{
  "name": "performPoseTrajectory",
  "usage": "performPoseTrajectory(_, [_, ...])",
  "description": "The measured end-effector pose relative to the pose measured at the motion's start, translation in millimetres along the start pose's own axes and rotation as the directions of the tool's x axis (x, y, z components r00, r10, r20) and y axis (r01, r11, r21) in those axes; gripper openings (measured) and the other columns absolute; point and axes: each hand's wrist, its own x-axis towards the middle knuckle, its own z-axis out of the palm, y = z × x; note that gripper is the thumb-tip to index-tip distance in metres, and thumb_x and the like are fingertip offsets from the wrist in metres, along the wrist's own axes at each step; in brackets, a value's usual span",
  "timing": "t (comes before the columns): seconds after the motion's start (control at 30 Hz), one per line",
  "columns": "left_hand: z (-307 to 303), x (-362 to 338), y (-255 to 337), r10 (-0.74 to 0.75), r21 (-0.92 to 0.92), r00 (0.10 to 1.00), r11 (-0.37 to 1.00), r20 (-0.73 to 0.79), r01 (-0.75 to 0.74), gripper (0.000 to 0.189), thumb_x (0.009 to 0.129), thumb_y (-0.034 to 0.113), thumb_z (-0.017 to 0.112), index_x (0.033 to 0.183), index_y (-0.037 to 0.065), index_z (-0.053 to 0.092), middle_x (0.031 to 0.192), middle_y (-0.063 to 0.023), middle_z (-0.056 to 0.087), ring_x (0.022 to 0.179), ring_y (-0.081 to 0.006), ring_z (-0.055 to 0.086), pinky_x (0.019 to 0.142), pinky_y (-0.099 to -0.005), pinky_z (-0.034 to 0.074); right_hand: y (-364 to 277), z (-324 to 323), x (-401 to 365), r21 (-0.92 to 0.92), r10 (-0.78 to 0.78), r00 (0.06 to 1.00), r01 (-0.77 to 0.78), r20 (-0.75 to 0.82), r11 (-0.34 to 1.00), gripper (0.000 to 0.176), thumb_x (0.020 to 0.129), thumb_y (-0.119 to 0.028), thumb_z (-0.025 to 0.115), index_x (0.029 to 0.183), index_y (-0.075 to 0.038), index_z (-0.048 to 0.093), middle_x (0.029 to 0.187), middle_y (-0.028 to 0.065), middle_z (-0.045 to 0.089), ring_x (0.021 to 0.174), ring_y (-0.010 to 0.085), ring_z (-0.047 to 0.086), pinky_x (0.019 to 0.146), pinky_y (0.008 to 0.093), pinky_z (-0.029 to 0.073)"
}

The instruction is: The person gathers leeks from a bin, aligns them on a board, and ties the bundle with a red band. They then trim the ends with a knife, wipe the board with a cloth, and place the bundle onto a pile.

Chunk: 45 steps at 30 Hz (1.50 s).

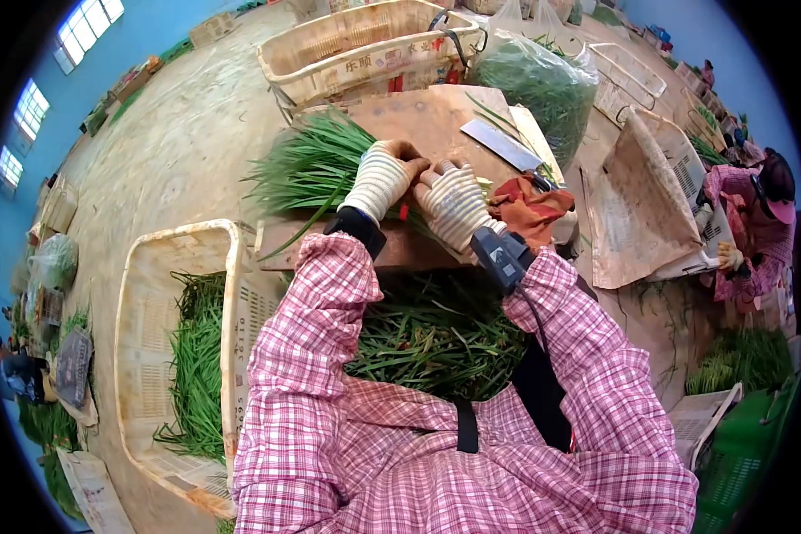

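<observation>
A bunch of long green garlic chives [316, 156] lies across a brown board [409, 120], its leaf tips fanned to the left. Over the bunch is my left hand [380, 178], in a striped glove with bare fingertips, fingers closed in a pinch. My right hand [454, 200], gloved alike, meets it with fingers bent together; what the fingertips pinch is too small to make out. A bit of red strip [404, 212] shows between the hands, against the bunch. Right of them lie a flat metal blade [503, 147] and a crumpled orange-red cloth [532, 212].
Loose chives [440, 343] fill the space below the board. A cream crate [126, 329] with chives stands at left, another crate [365, 67] behind the board. Beside that is a clear bag [543, 89] of greens. A co-worker [756, 214] sits at right near a tilted crate [641, 196].
</observation>
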Motion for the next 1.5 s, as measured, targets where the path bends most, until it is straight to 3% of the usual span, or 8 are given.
performPoseTrajectory(0.2, [-15.6,-5.5,-22.3,0.213,-0.363,0.918,0.928,0.334,-0.084,0.037,0.082,-0.009,0.061,0.118,-0.001,0.066,0.102,-0.0054,0.071,0.092,-0.0143,0.064,0.078,-0.0270,0.054,-6.1,-2.9,2.5,0.294,0.423,0.903,-0.426,0.075,0.856,0.018,0.084,-0.027,0.071,0.085,-0.009,0.072,0.083,0.0141,0.069,0.082,0.0351,0.066,0.077,0.0480,0.049])
performPoseTrajectory(0.3, [-10.5,-25.1,-14.3,0.381,-0.151,0.896,0.923,0.228,-0.354,0.041,0.081,-0.011,0.060,0.119,0.001,0.065,0.101,-0.0048,0.070,0.092,-0.0138,0.063,0.077,-0.0272,0.054,-9.7,-14.8,9.9,0.396,0.527,0.833,-0.547,0.169,0.738,0.025,0.089,-0.030,0.067,0.091,-0.007,0.075,0.082,0.0209,0.069,0.080,0.0393,0.067,0.074,0.0474,0.053])
performPoseTrajectory(0.63, [6.1,-32.8,-15.0,0.215,-0.166,0.974,0.965,0.064,-0.202,0.045,0.085,-0.006,0.062,0.128,0.002,0.053,0.101,-0.0141,0.070,0.093,-0.0181,0.067,0.086,-0.0312,0.053,29.5,-11.6,3.9,0.692,0.658,0.731,-0.570,0.181,0.443,0.022,0.091,-0.024,0.067,0.099,-0.005,0.070,0.088,0.0220,0.069,0.083,0.0408,0.067,0.075,0.0470,0.053])
performPoseTrajectory(0.97, [1.5,-26.6,-29.9,0.171,-0.424,0.984,0.896,0.057,-0.131,0.049,0.077,-0.006,0.071,0.122,0.002,0.051,0.099,-0.0099,0.067,0.090,-0.0157,0.065,0.080,-0.0303,0.054,17.9,-9.8,4.4,0.273,0.376,0.924,-0.380,0.071,0.883,0.012,0.085,-0.023,0.067,0.081,-0.012,0.069,0.080,0.0125,0.069,0.082,0.0353,0.065,0.080,0.0501,0.045])
performPoseTrajectory(1.13, [-6.1,-4.1,-17.1,0.133,-0.041,0.988,0.991,0.083,-0.130,0.020,0.071,0.006,0.079,0.088,0.000,0.069,0.078,-0.0070,0.070,0.073,-0.0135,0.064,0.070,-0.0302,0.054,-17.3,-9.8,0.6,0.121,0.368,0.924,-0.379,0.104,0.917,0.018,0.083,-0.026,0.068,0.092,-0.011,0.068,0.086,0.0112,0.069,0.087,0.0319,0.065,0.082,0.0506,0.044])
performPoseTrajectory(1.23, [-17.8,-8.2,-5.8,0.112,0.080,0.975,0.988,0.193,-0.129,0.024,0.075,0.005,0.075,0.098,-0.002,0.073,0.089,-0.0108,0.075,0.082,-0.0154,0.070,0.078,-0.0297,0.056,-6.5,-23.5,8.9,0.275,0.432,0.839,-0.524,0.331,0.806,0.025,0.088,-0.034,0.066,0.095,-0.012,0.074,0.087,0.0173,0.071,0.088,0.0358,0.068,0.080,0.0492,0.048])
performPoseTrajectory(1.37, [-6.1,-31.4,-22.6,0.106,-0.330,0.981,0.943,0.162,-0.048,0.035,0.079,-0.011,0.071,0.113,-0.002,0.068,0.111,-0.0081,0.070,0.103,-0.0166,0.068,0.091,-0.0298,0.056,34.3,-7.5,4.4,0.579,0.462,0.850,-0.515,0.252,0.632,0.022,0.089,-0.023,0.067,0.103,-0.008,0.075,0.093,0.0209,0.071,0.093,0.0395,0.067,0.082,0.0450,0.052])
performPoseTrajectory(1.5, [13.9,-45.3,-35.8,0.391,-0.129,0.909,0.903,-0.146,-0.409,0.026,0.079,-0.005,0.074,0.105,-0.002,0.070,0.110,-0.0098,0.064,0.090,-0.0228,0.068,0.079,-0.0326,0.056,40.9,-4.8,9.3,0.642,0.254,0.910,-0.411,0.328,0.647,0.021,0.085,-0.013,0.069,0.105,-0.005,0.072,0.097,0.0214,0.070,0.093,0.0374,0.068,0.081,0.0421,0.053])
